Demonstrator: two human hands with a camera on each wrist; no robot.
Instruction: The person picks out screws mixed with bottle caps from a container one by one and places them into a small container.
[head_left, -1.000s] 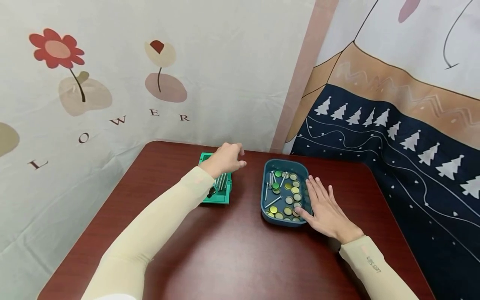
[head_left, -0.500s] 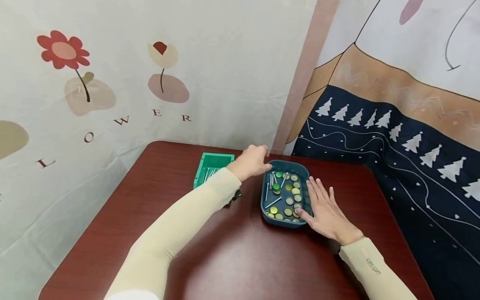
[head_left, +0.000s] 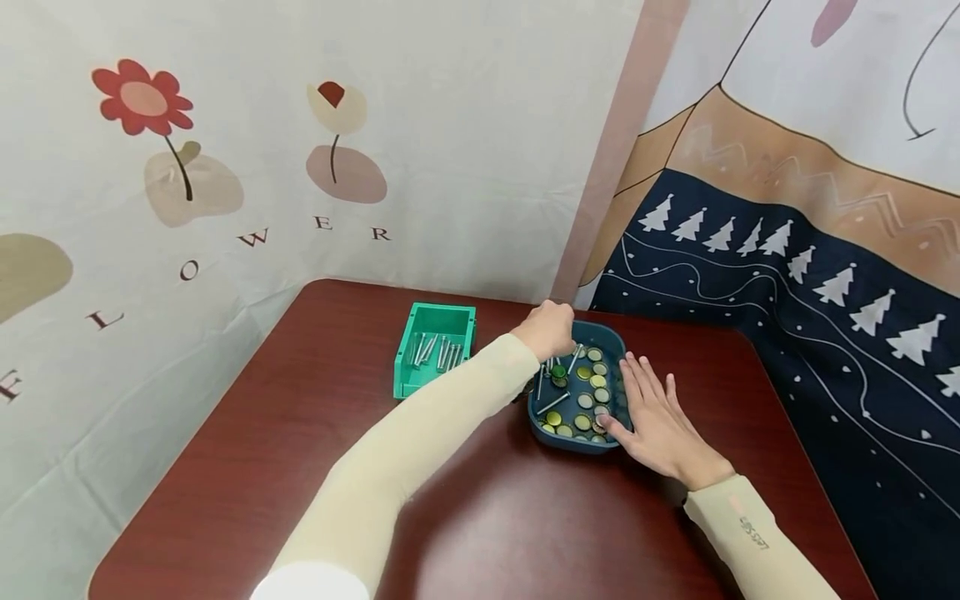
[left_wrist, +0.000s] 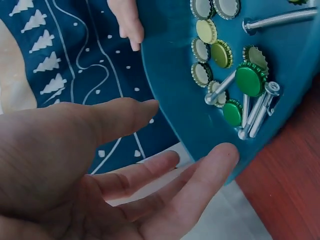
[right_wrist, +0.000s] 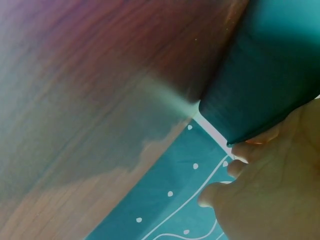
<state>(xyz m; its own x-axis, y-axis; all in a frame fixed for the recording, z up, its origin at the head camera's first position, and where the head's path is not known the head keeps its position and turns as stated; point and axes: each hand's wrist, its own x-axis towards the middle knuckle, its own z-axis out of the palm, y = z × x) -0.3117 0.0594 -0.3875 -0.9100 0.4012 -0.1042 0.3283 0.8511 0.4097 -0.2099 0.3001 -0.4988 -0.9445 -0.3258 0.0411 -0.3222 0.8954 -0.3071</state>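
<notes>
My left hand [head_left: 546, 330] is over the far left corner of the blue tray [head_left: 573, 444]. In the left wrist view its thumb and fingers [left_wrist: 200, 190] are apart, with nothing between them and one fingertip right at the tray's rim. Below lie a green bottle cap [left_wrist: 250, 79] and several metal bolts [left_wrist: 257, 115]. More caps, pale and gold [head_left: 597, 381], are scattered across the tray. My right hand [head_left: 663, 433] rests flat along the tray's right side, fingers straight, thumb over the rim. In the right wrist view its fingers touch the tray's outer wall [right_wrist: 250, 85].
A green bin [head_left: 444, 318] stands left of the tray, holding several bolts [head_left: 442, 352]. Both sit toward the back of the dark red table [head_left: 300, 400]. A printed cloth [head_left: 465, 167] hangs right behind the far edge, and a dark blue one on the right.
My left hand has moved right, from over the green bin to the blue tray's far left corner, uncovering the bin's bolts. My right hand stays at the tray's side.
</notes>
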